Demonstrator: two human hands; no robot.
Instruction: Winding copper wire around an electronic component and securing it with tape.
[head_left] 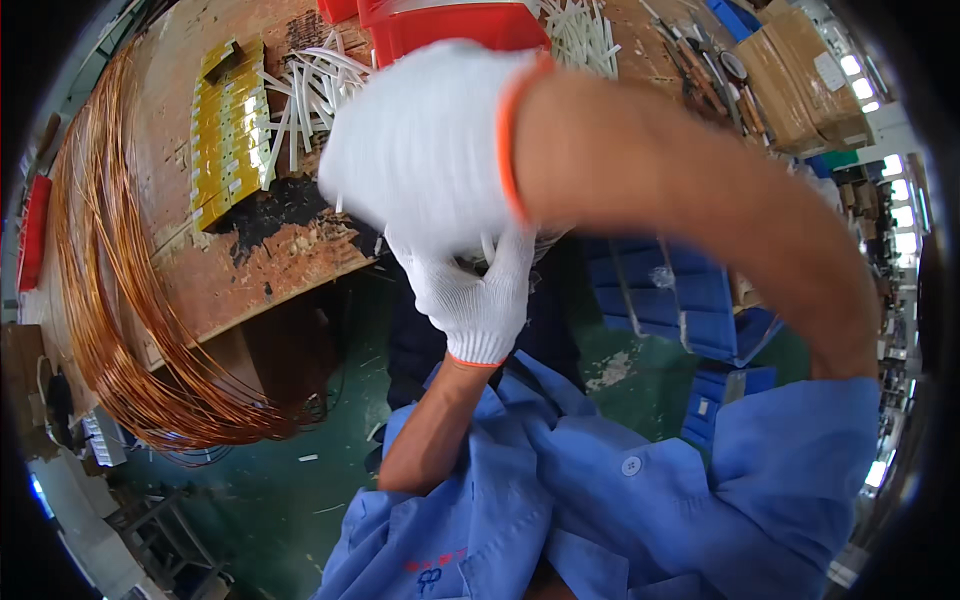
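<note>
Blurred right hand (425,145) partly hides the left hand (468,295).

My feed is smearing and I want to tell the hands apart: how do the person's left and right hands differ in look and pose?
The right hand is blurred and looks larger; the left hand is sharper and looks smaller. The right hand is higher in view, partly covering the left hand, whose thumb shows below it. Both wear white gloves with orange cuffs.
</note>
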